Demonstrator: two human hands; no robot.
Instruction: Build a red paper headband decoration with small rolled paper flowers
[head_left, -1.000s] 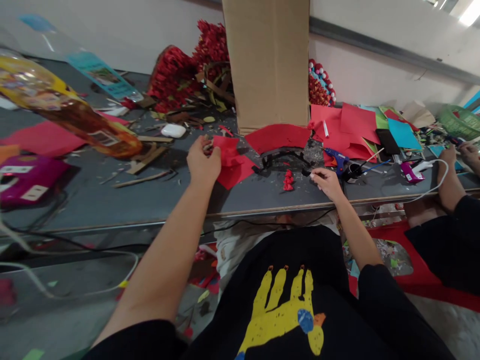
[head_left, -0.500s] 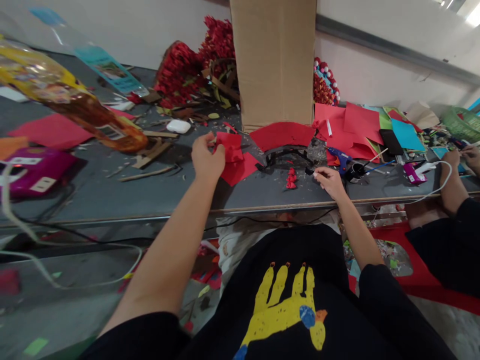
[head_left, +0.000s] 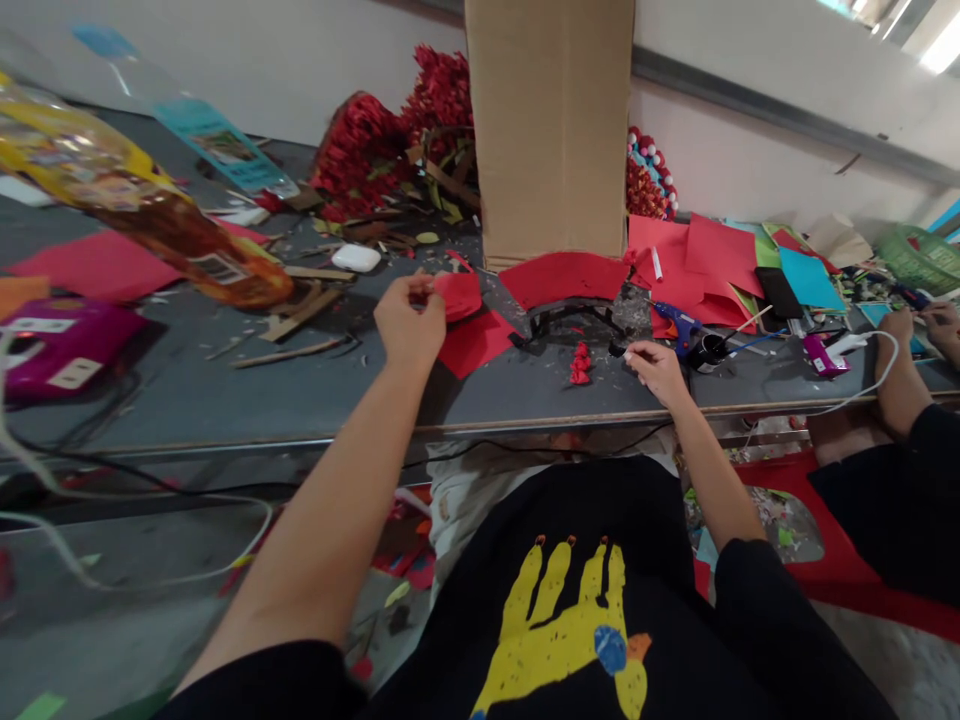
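My left hand (head_left: 411, 318) pinches the edge of a small red paper piece (head_left: 459, 296), which is lifted over a flat red sheet (head_left: 477, 343) on the table. My right hand (head_left: 654, 368) has its fingers closed near the right end of a black curved strip (head_left: 574, 308); what is between the fingertips is too small to name. A curved red paper (head_left: 566, 278) lies behind the strip. Between my hands, closer to the table's front edge, sits a crumpled red paper bit (head_left: 580, 363).
Behind stands a cardboard piece (head_left: 553, 130). To the right are a blue glue gun (head_left: 676, 325), a dark pot (head_left: 708, 352) and red sheets (head_left: 720, 255). Bottles (head_left: 217, 262) stand at the left. Another person's hands (head_left: 900, 325) are at far right.
My left hand has drawn slightly left, and the small red piece in it has bent over. My right hand has barely moved. The view has shifted a little.
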